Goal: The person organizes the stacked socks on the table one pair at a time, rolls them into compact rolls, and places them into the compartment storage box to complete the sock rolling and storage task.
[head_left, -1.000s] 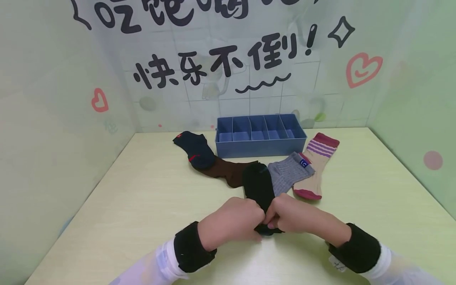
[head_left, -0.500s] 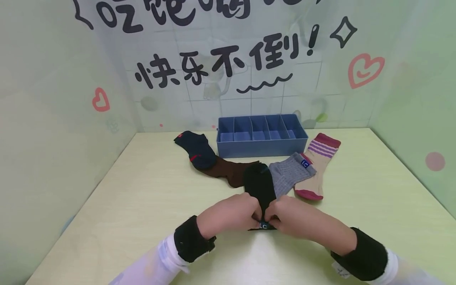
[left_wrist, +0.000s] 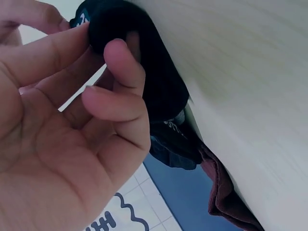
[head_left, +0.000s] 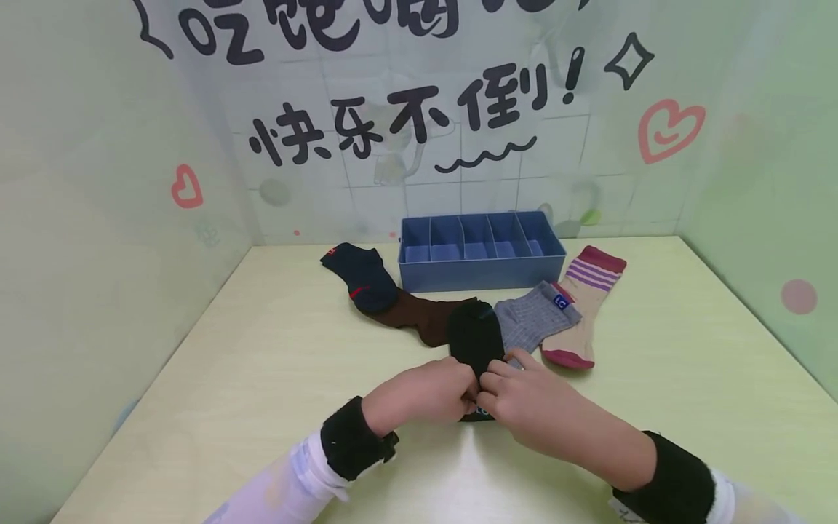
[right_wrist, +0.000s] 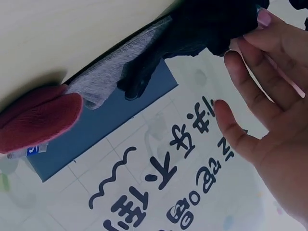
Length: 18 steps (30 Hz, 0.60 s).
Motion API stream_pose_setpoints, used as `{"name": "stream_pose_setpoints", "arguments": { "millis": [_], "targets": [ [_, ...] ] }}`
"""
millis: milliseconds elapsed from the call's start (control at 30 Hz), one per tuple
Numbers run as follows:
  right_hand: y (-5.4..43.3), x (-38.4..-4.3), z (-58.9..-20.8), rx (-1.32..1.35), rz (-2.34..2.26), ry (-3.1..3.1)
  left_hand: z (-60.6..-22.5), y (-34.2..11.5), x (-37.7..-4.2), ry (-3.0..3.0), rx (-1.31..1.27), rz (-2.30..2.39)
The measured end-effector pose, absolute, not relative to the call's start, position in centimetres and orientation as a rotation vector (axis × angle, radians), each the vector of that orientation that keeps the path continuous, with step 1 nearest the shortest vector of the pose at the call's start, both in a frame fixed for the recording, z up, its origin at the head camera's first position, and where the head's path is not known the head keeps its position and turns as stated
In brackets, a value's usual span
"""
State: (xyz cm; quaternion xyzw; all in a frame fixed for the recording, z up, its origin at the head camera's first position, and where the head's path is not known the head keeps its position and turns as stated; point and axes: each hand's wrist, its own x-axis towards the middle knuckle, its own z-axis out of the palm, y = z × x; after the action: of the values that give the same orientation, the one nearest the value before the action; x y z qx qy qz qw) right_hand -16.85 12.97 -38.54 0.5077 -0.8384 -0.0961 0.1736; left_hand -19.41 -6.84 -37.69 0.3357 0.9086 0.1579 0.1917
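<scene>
A black sock (head_left: pixel 476 335) lies lengthwise on the table in front of me, its near end bearing a small lettered label. My left hand (head_left: pixel 422 391) pinches that near end from the left side. In the left wrist view the sock (left_wrist: pixel 161 82) has a rolled edge between the fingers, while the ring and little fingers curl loosely. My right hand (head_left: pixel 540 404) pinches the same end from the right, its outer fingers lifted and spread. The right wrist view has thumb and forefinger at the edge of the dark fabric (right_wrist: pixel 211 24). Both hands partly cover the label.
A blue divided box (head_left: pixel 481 276) stands at the back. Left of centre, a navy sock (head_left: pixel 366 280) overlaps a brown sock (head_left: pixel 422 313). A grey sock (head_left: pixel 530 316) lies right beside the black one, partly over a beige striped sock (head_left: pixel 576 331). Walls border the table's back and sides.
Both hands shifted at the black sock's near end, and its label came into view. Most recently my right hand moved slightly left and its outer fingers spread. The other socks stayed put.
</scene>
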Motion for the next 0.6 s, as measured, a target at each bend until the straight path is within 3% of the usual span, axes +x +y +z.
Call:
{"name": "stream_pose_setpoints", "arguments": {
  "millis": [600],
  "targets": [
    [12.6,-16.6,-39.6,1.425,-0.521,-2.328,-37.5,-6.6,-19.0,2.671,0.805,0.344]
  ]
}}
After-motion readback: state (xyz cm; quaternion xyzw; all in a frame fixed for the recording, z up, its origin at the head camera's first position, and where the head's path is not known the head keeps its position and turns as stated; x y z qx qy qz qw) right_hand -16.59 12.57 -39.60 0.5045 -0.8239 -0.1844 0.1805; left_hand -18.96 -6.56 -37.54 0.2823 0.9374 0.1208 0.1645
